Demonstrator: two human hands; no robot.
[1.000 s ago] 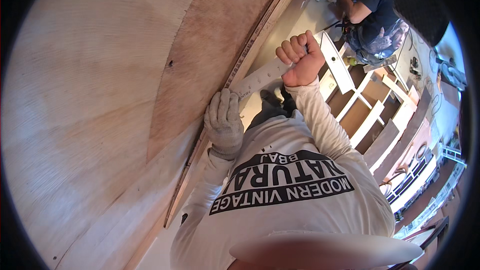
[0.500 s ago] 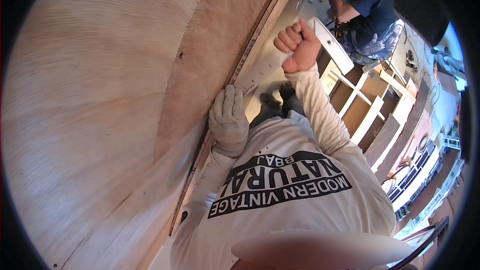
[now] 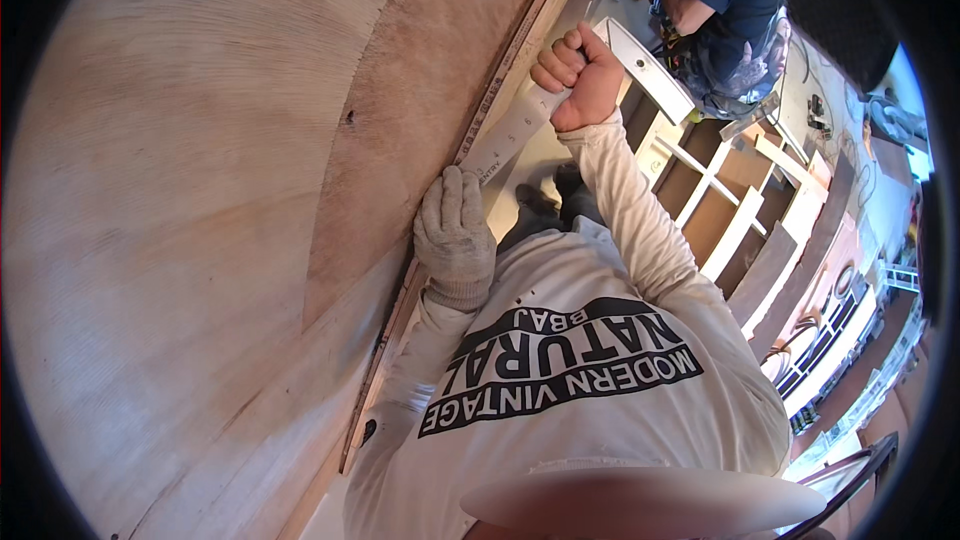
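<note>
My left hand (image 3: 456,238), in a pale knit work glove, lies against the edge of a large plywood panel (image 3: 200,170). Its fingers are stretched out side by side, and the thumb is hidden. From beside those fingertips a flat, pale, ruler-like strip (image 3: 512,137) with printed markings runs along the panel's edge. Bare and closed in a fist, my right hand (image 3: 580,78) grips the strip's far end. What lies inside the fist is hidden. Both arms wear the sleeves of a white printed shirt (image 3: 570,370).
Beyond my right hand a co-worker in a dark shirt (image 3: 735,0) bends forward. A white board (image 3: 645,70) and a pale frame with compartments (image 3: 715,180) stand at the right. Cables and tools lie on the floor behind. My dark shoes (image 3: 545,200) show below the strip.
My right fist has shifted slightly up and left with the strip. The left glove stays by the panel edge. The whole view has shifted a little, and the co-worker's posture differs slightly.
</note>
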